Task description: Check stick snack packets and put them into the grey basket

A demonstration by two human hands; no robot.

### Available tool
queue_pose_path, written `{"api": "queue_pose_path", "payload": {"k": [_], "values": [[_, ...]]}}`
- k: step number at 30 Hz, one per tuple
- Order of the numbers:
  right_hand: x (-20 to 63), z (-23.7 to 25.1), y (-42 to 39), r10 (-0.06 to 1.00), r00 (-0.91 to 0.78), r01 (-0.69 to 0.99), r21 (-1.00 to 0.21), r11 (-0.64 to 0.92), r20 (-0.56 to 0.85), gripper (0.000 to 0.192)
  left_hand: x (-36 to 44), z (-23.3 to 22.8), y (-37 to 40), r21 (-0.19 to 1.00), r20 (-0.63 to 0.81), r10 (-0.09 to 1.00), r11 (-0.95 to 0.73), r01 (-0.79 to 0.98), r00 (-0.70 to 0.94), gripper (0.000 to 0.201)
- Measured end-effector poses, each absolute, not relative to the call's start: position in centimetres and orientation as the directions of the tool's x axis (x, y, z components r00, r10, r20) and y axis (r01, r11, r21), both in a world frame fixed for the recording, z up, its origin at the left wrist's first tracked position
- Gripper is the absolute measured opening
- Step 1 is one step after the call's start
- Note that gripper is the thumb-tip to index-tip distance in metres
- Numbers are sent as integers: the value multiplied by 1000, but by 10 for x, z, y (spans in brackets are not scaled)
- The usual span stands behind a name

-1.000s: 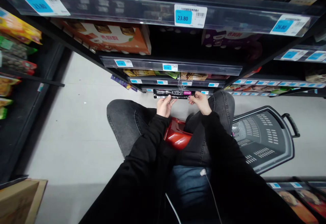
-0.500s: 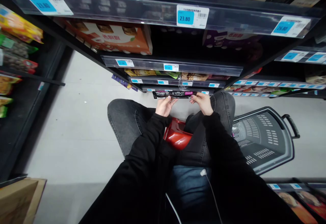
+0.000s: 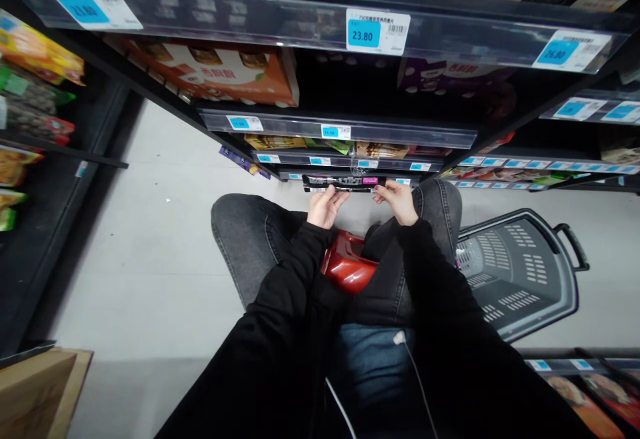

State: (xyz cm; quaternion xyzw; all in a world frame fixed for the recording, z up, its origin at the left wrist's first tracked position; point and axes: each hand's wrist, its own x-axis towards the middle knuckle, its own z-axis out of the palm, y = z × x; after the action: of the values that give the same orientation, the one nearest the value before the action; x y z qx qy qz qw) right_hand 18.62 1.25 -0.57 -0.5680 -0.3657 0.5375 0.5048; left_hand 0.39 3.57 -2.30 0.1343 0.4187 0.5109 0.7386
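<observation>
Left hand (image 3: 326,206) and right hand (image 3: 399,200) pinch opposite ends of a black packet (image 3: 341,183) just below the lowest shelf (image 3: 350,174).

- The person is wearing black sleeves (image 3: 280,332) down to both wrists.
- Grey jeans (image 3: 250,239) are covering the knees.
- A white cable (image 3: 415,372) is hanging at the lap.

A grey shopping basket (image 3: 520,272) sits on the pale floor (image 3: 160,239) to the right, its black handle (image 3: 575,246) pointing outward. Dark shelves (image 3: 340,129) rise ahead, fronted with blue price tags (image 3: 377,31). An orange box (image 3: 220,76) lies on an upper shelf. Snack packets (image 3: 35,92) fill the left rack, and a cardboard box (image 3: 35,392) stands at the bottom left
</observation>
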Motion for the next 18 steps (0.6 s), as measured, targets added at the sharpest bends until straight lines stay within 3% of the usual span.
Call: {"api": "queue_pose_path", "payload": {"k": [4, 10, 18], "values": [[189, -10, 14, 949, 202, -172, -962, -210, -243, 29, 2, -22, 37, 628, -444, 879, 444, -639, 175, 27], [190, -14, 16, 931, 244, -273, -941, -201, -270, 23, 3, -21, 34, 648, -424, 888, 434, -625, 177, 26], [198, -4, 15, 939, 206, -528, -839, -130, -275, 8, 3, -11, 27, 701, -275, 876, 464, -541, 396, 34]]}}
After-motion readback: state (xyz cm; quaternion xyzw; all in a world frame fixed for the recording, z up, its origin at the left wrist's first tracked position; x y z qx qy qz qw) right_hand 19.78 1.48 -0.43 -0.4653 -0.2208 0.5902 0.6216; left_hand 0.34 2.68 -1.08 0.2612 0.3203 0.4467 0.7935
